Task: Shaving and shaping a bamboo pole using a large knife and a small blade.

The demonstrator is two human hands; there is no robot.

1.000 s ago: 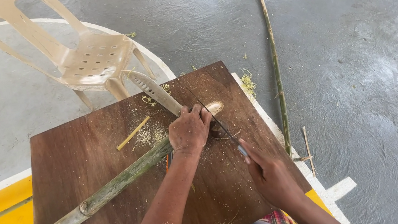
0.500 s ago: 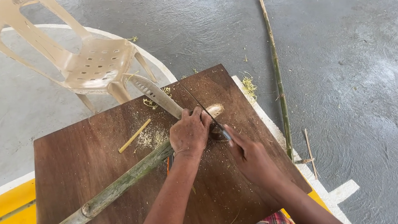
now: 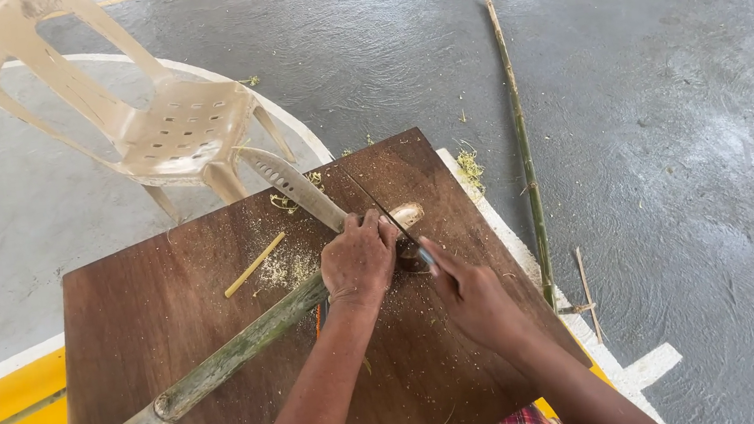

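Head view. A long green bamboo pole lay across a dark brown wooden board, its long axis running from the lower left corner up toward the board's centre, where its far end disappeared under the left hand. That hand's fingers were curled together and clamped down over the pole's end, pinning it to the board. The right hand lay just to the right of the left, fingers closed on the handle of a thin dark-bladed knife; the blade slanted up and to the left, past the left fingertips. Whether its edge touched the bamboo could not be told, since the left hand hid the contact. The pole's end thus lay directly beneath the left hand and just left of the right; the left was the nearer. A pale curved bamboo strip extended from the left hand toward the far edge of the board, and a short yellow sliver lay apart amid sawdust. Beyond stood a beige plastic chair, and a thin green bamboo stalk lay on the grey floor.
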